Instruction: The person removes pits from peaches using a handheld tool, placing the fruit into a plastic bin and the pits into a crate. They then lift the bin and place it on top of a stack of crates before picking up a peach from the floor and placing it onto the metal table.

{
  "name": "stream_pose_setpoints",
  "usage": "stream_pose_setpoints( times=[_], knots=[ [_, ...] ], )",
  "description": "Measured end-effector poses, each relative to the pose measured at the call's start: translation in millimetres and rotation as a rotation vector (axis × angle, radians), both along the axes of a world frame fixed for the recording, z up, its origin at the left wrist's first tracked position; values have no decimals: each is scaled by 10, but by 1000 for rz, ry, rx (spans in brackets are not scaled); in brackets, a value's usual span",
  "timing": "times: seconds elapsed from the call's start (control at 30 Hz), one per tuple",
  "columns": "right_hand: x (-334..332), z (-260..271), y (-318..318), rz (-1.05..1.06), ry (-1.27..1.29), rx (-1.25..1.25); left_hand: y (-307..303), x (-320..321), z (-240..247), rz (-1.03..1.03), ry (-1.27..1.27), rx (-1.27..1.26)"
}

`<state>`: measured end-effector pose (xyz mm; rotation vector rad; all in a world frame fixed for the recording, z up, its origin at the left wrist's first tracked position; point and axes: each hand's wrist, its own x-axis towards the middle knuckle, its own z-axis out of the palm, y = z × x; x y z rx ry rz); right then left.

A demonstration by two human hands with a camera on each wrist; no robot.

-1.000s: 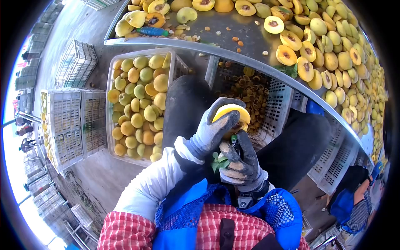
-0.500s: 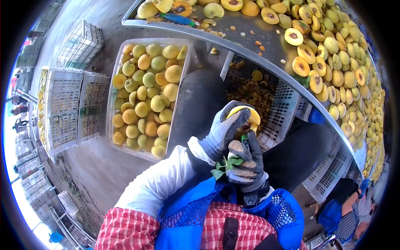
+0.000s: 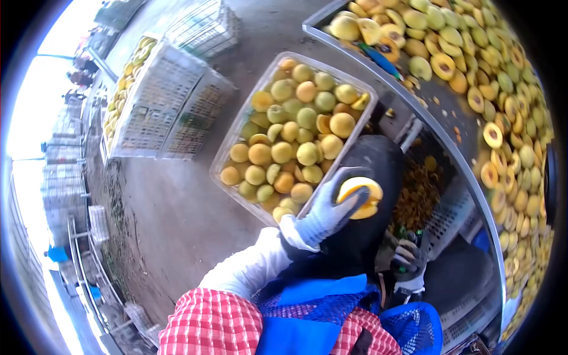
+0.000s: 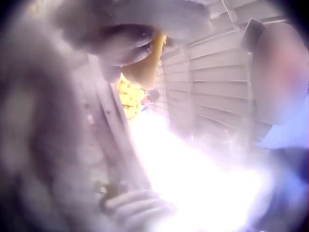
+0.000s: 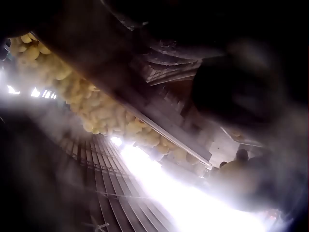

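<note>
My left hand (image 3: 331, 213), in a grey glove, grips a yellow peach (image 3: 359, 198) over my dark trouser leg; its cut side faces right. The left wrist view is blurred, but the gloved fingers (image 4: 120, 41) show curled over the yellow fruit (image 4: 145, 63). My right hand (image 3: 407, 255), in a dark worn glove, sits lower right by my lap. Its fingers are curled round a small dark tool with green parts (image 3: 409, 235). The two hands are apart.
A white crate of whole peaches (image 3: 296, 130) stands on the floor to my left. A crate of pits (image 3: 421, 192) sits under the metal table (image 3: 441, 139), which is heaped with halved peaches (image 3: 503, 118). Stacked crates (image 3: 171, 100) lie further left.
The hands were joined at the peach; now the left one has carried it up and left while the right has dropped toward my lap. The view has swung left.
</note>
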<state>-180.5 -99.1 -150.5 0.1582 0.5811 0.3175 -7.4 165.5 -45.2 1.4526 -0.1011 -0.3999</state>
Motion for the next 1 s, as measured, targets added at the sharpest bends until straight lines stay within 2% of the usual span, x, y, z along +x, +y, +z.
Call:
stream_pose_setpoints(
  times=[0.07, 0.1, 0.17, 0.23, 0.3, 0.33, 0.37, 0.4, 0.43, 0.5, 0.53, 0.63, 0.7, 0.73, 0.83, 0.97, 1.0],
  knots=[
    [301, 402, 196, 7, -60, 59, 385, 76, -79, 120, 6, 141],
    [299, 409, 178, 5, -8, 41, 622, 110, -227, 155, 25, 229],
    [331, 381, 153, 80, -48, -24, 1104, 214, -613, 236, -211, 538],
    [379, 431, 210, 81, 58, -54, 1584, 403, -848, 364, -226, 745],
    [336, 368, 185, 102, 109, -90, 1975, 713, -1002, 533, -382, 993],
    [235, 195, 111, 172, 57, -95, 2132, 863, -1051, 531, -451, 1058],
    [253, 185, 132, 171, 117, -154, 2275, 994, -1110, 529, -521, 1122],
    [271, 196, 167, 169, 179, -212, 2487, 1039, -1473, 368, -522, 1405],
    [297, 230, 207, 160, 228, -255, 2551, 985, -1703, 330, -607, 1330],
    [389, 303, 295, 139, 306, -327, 2567, 1003, -1664, 195, -571, 1539],
    [449, 342, 347, 126, 332, -351, 2559, 1018, -1560, 156, -556, 1524],
    [593, 494, 494, 271, 333, -744, 2505, 1185, -1182, 49, -568, 1516],
    [620, 436, 497, 290, 369, -758, 2457, 1415, -983, -16, -630, 1556],
    [624, 406, 500, 302, 389, -764, 2393, 1568, -982, 78, -545, 1518],
    [631, 287, 434, 324, 385, -735, 2444, 1867, -1483, 217, -604, 1424],
    [765, 303, 394, 362, 389, -794, 2447, 1873, -1705, 160, -887, 1354],
    [904, 329, 446, 361, 339, -847, 2484, 1878, -1641, 114, -811, 1265]
  ],
)
